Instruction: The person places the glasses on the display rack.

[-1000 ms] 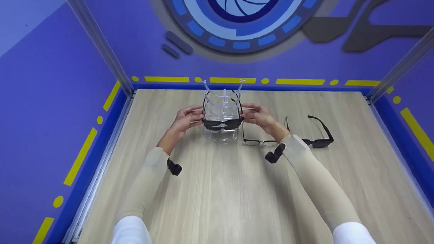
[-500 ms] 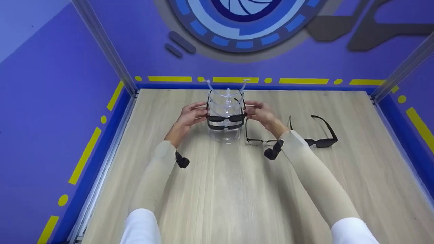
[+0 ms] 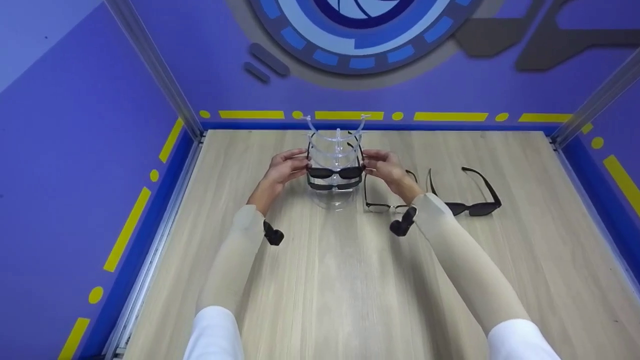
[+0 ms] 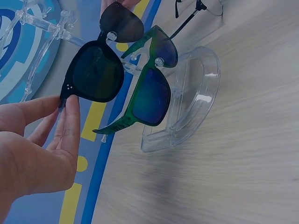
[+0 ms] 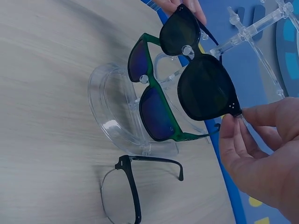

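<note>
The bench is finished in pale, streaked wood grain. On it is set a stand of clear, glossy plastic, with a curved base and thin arched arms. By the left hand and the right hand, the black sunglasses are pinched at either hinge between fingertips. They are held at the stand, just above the green sunglasses; their frame is smooth, their lenses large, rounded and dark. The green frame is fitted with blue-violet lenses. Right of the stand, dark sunglasses and wire-rimmed clear glasses are laid. Pale dots are seen beside the black hinge.
</note>
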{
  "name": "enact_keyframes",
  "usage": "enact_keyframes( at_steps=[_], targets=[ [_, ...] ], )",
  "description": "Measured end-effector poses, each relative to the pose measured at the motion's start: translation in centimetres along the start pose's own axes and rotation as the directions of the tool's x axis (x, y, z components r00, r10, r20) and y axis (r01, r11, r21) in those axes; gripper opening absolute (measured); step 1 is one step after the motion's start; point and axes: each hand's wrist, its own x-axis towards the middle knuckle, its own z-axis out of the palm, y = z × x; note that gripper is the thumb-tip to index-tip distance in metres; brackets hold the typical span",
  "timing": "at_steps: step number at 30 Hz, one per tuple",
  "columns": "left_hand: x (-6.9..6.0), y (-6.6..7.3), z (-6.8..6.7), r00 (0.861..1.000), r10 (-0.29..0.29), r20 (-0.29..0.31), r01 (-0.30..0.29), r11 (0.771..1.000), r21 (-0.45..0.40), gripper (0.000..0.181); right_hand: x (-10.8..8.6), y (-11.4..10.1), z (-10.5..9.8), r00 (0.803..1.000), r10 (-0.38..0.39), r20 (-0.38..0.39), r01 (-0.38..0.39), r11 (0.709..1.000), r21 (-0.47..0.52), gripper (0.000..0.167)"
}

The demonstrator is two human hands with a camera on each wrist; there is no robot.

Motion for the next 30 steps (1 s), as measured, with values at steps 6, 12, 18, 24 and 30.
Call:
enact_keyframes(
  at_steps=[6,12,18,24,30],
  targets=[
    [-0.16,-0.16,-0.07,1.000,0.006,-0.007,-0.006,1.000,-0.009,0.038,0.09,-0.03,0.08,1.000,0.004,0.006,-0.004,1.000,-0.013,0.044],
    [-0.02,-0.35,0.02,1.000,0.011,-0.002,-0.011,1.000,-0.017,0.039,0.07,-0.12,-0.02,1.000,0.011,0.010,-0.011,0.999,-0.041,0.044],
    [-0.22,-0.38,0.10,1.000,0.008,-0.009,-0.008,1.000,-0.023,0.039,0.01,-0.28,-0.17,1.000,0.010,0.026,-0.008,0.998,-0.055,0.045],
    [-0.23,-0.51,0.02,1.000,0.010,-0.002,-0.010,0.999,-0.030,0.039,-0.10,-0.12,-0.29,0.999,0.009,0.037,-0.007,0.999,-0.042,0.046],
    [-0.08,-0.52,-0.06,1.000,-0.004,-0.003,0.004,0.999,-0.040,0.040,-0.25,-0.11,-0.66,0.999,0.015,0.037,-0.012,0.996,-0.085,0.047]
  ],
)
